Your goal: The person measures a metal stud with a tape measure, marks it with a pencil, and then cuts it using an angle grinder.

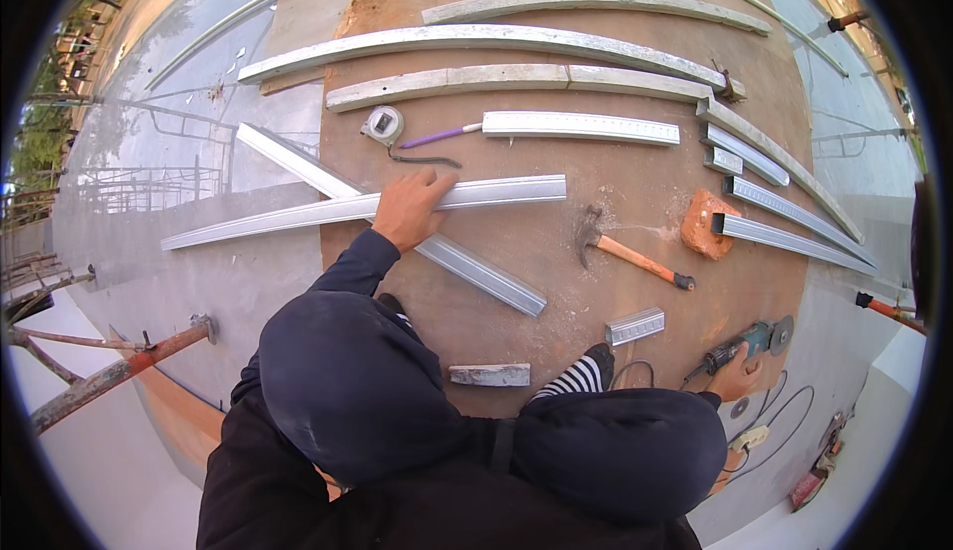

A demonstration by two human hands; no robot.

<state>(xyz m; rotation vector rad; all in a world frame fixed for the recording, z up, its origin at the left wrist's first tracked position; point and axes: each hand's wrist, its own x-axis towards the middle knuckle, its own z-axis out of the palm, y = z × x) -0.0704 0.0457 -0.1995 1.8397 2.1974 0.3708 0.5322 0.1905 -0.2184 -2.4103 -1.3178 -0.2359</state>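
My left hand (409,210) is closed over a long silvery metal channel (506,191), which lies aslant across a second metal channel (481,274). At the lower right my right hand (735,375) grips a teal and black angle grinder (756,337), its grey disc (782,336) pointing away to the right. Part of the right hand's fingers is hidden behind the tool. Ahead of my left hand lie a white tape measure (382,125) and a purple pencil-like stick (434,139).
A claw hammer (635,260) lies mid-board, left of an orange brick piece (707,224) propping a channel (794,240). Whitish wooden battens (476,42) stretch across the far side. Near my foot sits a short channel offcut (635,327). A cord with a socket (751,439) trails lower right.
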